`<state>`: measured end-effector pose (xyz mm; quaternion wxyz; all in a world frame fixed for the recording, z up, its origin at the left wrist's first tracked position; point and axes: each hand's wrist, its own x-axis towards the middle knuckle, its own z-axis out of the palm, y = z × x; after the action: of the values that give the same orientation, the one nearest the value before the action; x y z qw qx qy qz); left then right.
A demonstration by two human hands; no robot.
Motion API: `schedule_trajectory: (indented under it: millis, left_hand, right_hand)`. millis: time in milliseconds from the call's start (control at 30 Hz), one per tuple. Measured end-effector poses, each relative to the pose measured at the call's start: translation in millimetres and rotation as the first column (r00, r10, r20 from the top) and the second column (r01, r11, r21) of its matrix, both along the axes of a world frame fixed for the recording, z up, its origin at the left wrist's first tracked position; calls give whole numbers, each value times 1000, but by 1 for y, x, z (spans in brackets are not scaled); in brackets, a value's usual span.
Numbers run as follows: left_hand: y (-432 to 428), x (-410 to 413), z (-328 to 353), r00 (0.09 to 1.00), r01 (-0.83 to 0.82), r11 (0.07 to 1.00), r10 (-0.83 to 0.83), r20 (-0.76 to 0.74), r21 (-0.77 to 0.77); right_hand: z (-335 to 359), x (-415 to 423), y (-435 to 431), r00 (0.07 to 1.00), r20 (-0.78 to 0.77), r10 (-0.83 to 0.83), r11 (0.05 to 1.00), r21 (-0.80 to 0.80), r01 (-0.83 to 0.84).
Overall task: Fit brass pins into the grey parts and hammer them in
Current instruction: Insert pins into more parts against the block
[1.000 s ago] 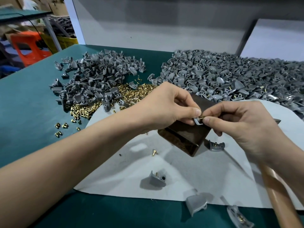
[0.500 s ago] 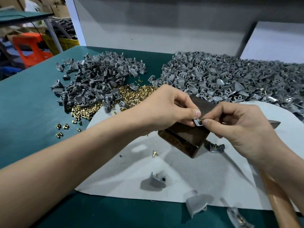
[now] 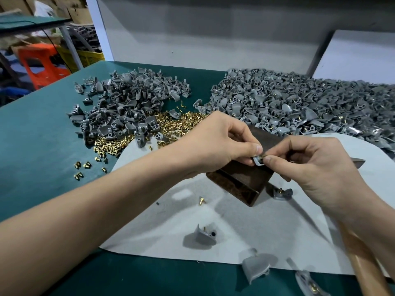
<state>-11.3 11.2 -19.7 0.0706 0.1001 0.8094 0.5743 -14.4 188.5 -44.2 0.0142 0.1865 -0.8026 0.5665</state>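
**Pin held to part over the block, hands hardly shifted**

The left hand (image 3: pixel 218 144) and right hand (image 3: pixel 316 167) meet over the dark block (image 3: pixel 241 182), just as they did half a second ago. Neither has moved more than a trifle. The left fingers (image 3: pixel 255 149) are clamped on a small grey part (image 3: pixel 257 161), thumb above and forefinger beneath. The part sits over the block's top; whether it touches the block I cannot tell. The right thumb and forefinger are pinched together on a brass pin (image 3: pixel 264 157) at the part's edge. The pin shows only as a small glint, less of it than a second ago, and how deep it sits cannot be told.

The block stands where it stood, on the pale sheet (image 3: pixel 235 223) spread over the green worktop (image 3: pixel 42 146). The hammer (image 3: pixel 372 272) lies untouched, its handle passing under the right forearm. The heap of brass pins (image 3: pixel 179 122), the left pile (image 3: pixel 128 103) of grey parts and the right pile (image 3: pixel 299 103) behind lie unchanged, as do the loose parts on the sheet.
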Motion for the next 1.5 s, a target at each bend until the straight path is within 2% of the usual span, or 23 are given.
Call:
schedule_trajectory:
  millis: [1500]
  left_hand:
    - [-1, 1, 2, 991, 52, 993, -65, -120, -109]
  right_hand:
    - [4, 4, -2, 1000, -5, -29, 998, 48, 30]
